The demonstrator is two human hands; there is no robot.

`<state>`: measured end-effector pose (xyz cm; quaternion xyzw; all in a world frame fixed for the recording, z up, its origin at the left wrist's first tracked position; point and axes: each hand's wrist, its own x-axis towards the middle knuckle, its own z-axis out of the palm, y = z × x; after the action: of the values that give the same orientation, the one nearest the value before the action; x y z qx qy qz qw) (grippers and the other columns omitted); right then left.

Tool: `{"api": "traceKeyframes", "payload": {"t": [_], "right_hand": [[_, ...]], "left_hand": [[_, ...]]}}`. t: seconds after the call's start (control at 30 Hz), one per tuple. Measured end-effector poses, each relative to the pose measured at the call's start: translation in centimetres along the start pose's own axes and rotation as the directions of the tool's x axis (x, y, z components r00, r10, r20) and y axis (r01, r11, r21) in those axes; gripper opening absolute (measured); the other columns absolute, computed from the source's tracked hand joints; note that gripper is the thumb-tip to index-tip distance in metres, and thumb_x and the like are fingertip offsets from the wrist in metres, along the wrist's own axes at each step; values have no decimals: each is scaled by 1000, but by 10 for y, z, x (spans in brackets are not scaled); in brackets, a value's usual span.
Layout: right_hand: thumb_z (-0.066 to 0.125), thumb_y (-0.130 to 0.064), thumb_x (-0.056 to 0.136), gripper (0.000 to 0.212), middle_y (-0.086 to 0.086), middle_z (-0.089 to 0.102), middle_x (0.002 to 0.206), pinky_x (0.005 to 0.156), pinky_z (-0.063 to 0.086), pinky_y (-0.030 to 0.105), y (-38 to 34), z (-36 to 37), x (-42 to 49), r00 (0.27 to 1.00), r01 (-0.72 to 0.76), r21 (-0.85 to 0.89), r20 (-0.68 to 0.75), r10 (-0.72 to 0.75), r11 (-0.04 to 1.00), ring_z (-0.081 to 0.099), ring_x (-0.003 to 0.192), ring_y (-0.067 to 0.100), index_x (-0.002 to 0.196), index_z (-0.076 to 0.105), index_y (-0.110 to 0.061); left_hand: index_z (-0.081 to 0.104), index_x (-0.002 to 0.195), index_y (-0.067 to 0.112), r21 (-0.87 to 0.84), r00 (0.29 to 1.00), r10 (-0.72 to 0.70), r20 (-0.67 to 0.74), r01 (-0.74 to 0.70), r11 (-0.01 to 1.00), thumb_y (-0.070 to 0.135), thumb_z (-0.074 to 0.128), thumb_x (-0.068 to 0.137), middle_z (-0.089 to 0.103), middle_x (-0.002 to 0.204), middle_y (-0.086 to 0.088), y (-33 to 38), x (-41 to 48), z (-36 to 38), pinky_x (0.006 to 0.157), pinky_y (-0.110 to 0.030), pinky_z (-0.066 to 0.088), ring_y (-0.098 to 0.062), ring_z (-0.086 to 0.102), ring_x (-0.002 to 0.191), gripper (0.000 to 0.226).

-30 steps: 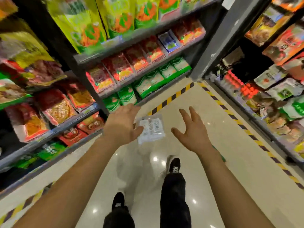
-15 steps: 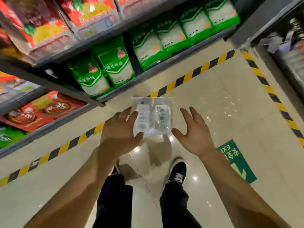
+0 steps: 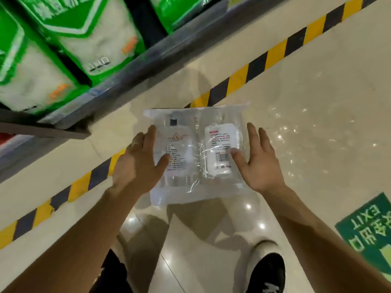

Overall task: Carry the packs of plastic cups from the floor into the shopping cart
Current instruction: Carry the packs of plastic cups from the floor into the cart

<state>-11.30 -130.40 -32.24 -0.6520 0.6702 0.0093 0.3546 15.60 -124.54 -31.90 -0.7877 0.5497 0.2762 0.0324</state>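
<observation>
Two clear packs of plastic cups lie side by side on the glossy floor, the left pack (image 3: 179,151) and the right pack (image 3: 220,144), each with a white label. My left hand (image 3: 139,163) lies along the left pack's outer edge, fingers fairly straight, thumb over its label. My right hand (image 3: 258,163) flanks the right pack, fingers stretched past its edge, thumb tip touching the label near the barcode. Neither hand is closed round a pack. The shopping cart is out of view.
A low grey shelf edge (image 3: 131,66) with green-and-white bags (image 3: 95,39) overhangs the upper left. Yellow-black hazard tape (image 3: 254,64) runs diagonally across the floor behind the packs. A green EXIT floor sticker (image 3: 368,229) lies at right. My black shoe (image 3: 268,271) stands below.
I have bent down towards the floor, so the shelf and packs look much larger. Both hands have come down beside the packs, and the thumbs now reach over them.
</observation>
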Motion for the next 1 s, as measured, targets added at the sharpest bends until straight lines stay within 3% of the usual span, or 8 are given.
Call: {"api": "traceKeyframes", "payload": {"t": [0.1, 0.17, 0.27, 0.37, 0.43, 0.8, 0.9, 1.0], "right_hand": [[43, -60, 93, 79, 7, 9, 162, 114, 26, 46, 5, 27, 13, 999, -22, 141, 30, 18, 990, 11, 149, 25, 153, -3, -38], [46, -55, 94, 79, 4, 18, 158, 108, 34, 40, 4, 36, 15, 999, -34, 212, 25, 30, 977, 27, 142, 26, 153, -4, -38], [50, -49, 95, 80, 1, 24, 152, 97, 33, 27, -2, 30, 9, 998, -55, 249, 10, 54, 967, 39, 133, 24, 154, -2, -34], [51, -49, 95, 81, 1, 24, 153, 99, 35, 30, -12, -3, -8, 997, -72, 253, 10, 72, 965, 39, 133, 24, 154, -3, -35], [51, -50, 95, 81, 0, 23, 154, 97, 37, 31, -25, -42, -27, 998, -67, 266, -3, 70, 962, 41, 132, 24, 154, -3, -38], [54, -50, 93, 79, 0, 29, 154, 87, 30, 23, -161, -414, -175, 954, 36, 270, -296, 47, 962, 41, 132, 20, 154, 6, -36], [53, -55, 91, 79, 0, 34, 153, 100, 31, 24, -215, -529, -227, 916, 131, 257, -401, -18, 958, 38, 136, 18, 155, 13, -31], [49, -66, 88, 78, -1, 42, 149, 110, 36, 38, -267, -633, -283, 879, 199, 245, -473, -63, 949, 41, 135, 20, 153, 21, -32]], "left_hand": [[2, 155, 27, -86, 997, -59, 42, 63, 994, 51, 46, 94, 34, 153, -13, -10, 7, 20, 83, -42, 50, -34, 50, 125, 80], [-4, 155, 28, -130, 994, -59, 92, 71, 989, 52, 43, 93, 42, 146, -21, -8, 5, 27, 68, -37, 50, -38, 59, 107, 81], [-5, 155, 25, -174, 996, -28, 85, 42, 984, 44, 49, 95, 40, 145, -21, 0, 0, 27, 70, -41, 50, -40, 57, 111, 84], [-8, 154, 29, -147, 995, -52, 89, 65, 987, 47, 49, 94, 46, 139, -17, 18, -11, 1, 67, -36, 48, -33, 58, 109, 85], [-8, 154, 30, -135, 996, -49, 70, 58, 989, 48, 50, 94, 47, 138, -14, 39, -26, -32, 76, -39, 48, -32, 55, 115, 85], [-6, 153, 40, -236, 963, 153, -222, -205, 950, 65, 43, 89, 52, 135, -13, 227, -148, -387, 79, -41, 50, -36, 58, 108, 84], [-1, 154, 39, -213, 914, 219, -343, -303, 929, 62, 40, 91, 55, 134, -13, 278, -197, -509, 77, -39, 48, -37, 60, 106, 79], [5, 153, 42, -213, 891, 237, -387, -337, 917, 63, 43, 92, 50, 142, -13, 315, -243, -621, 96, -41, 41, -34, 51, 124, 75]]}}
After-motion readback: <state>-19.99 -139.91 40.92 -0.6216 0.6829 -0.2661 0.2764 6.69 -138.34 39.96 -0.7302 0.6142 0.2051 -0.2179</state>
